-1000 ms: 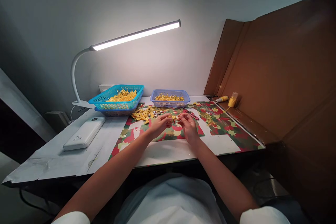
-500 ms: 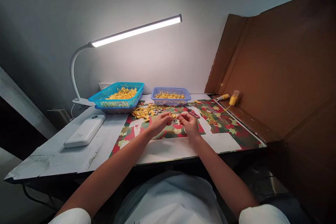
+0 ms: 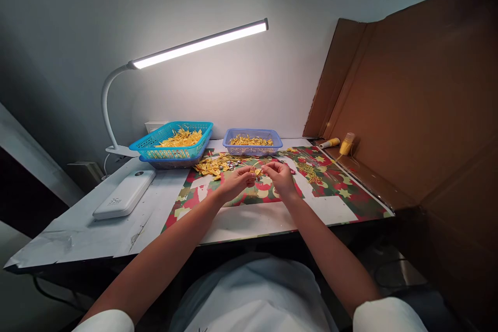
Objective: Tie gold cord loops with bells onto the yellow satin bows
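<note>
My left hand (image 3: 237, 182) and my right hand (image 3: 279, 176) meet over the red, green and cream patterned mat (image 3: 334, 187). Both pinch at a small yellow piece (image 3: 258, 171) held between their fingertips; its exact shape is too small to make out. Just behind my left hand lies a loose pile of yellow folded pieces (image 3: 212, 166) with a few small silvery bits beside it.
A turquoise basket (image 3: 171, 146) of yellow pieces and a smaller blue basket (image 3: 252, 143) stand at the back. A white power bank (image 3: 124, 193) lies at left under a white desk lamp (image 3: 198, 44). Yellow thread spools (image 3: 345, 143) and a brown cardboard screen (image 3: 420, 98) stand at right.
Both hands stay together over the mat; my right hand has risen slightly and moved closer to the left. The view has shifted a little.
</note>
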`<state>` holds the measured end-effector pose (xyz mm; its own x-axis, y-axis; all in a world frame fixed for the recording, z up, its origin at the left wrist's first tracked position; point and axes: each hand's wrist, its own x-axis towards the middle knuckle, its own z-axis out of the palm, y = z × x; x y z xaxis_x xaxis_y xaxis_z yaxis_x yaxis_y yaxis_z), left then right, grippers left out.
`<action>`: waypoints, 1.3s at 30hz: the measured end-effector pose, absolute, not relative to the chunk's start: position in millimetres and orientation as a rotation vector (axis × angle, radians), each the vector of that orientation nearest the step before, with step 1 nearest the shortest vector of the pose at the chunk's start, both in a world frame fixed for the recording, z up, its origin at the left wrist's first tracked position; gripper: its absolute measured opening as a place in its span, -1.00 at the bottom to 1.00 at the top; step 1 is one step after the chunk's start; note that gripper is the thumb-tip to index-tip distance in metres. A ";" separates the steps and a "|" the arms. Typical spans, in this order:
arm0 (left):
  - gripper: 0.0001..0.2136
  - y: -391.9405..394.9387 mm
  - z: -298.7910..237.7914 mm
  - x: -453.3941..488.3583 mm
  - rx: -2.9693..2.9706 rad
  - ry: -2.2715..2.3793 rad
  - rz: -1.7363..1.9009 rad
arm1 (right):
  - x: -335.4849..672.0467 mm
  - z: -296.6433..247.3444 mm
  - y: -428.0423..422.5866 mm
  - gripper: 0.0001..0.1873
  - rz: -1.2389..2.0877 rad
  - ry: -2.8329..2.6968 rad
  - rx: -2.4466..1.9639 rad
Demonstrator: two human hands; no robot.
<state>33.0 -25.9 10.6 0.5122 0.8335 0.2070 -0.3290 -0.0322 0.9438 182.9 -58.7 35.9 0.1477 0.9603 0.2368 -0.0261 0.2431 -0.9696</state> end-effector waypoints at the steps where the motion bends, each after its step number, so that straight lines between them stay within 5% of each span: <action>1: -0.79 -26.2 10.8 32.9 1.309 0.509 0.994 | 182.8 37.0 -58.6 -0.81 0.935 -1.183 -1.077; 39: -0.77 -32.3 20.4 31.0 1.924 0.615 0.899 | 195.5 51.5 -61.0 -0.88 0.889 -1.636 -1.222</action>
<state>31.0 -32.3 20.4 0.6124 0.7128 0.3418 0.0604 -0.4733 0.8788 195.5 -61.0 51.5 -0.1253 0.9653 0.2289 0.3327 0.2583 -0.9070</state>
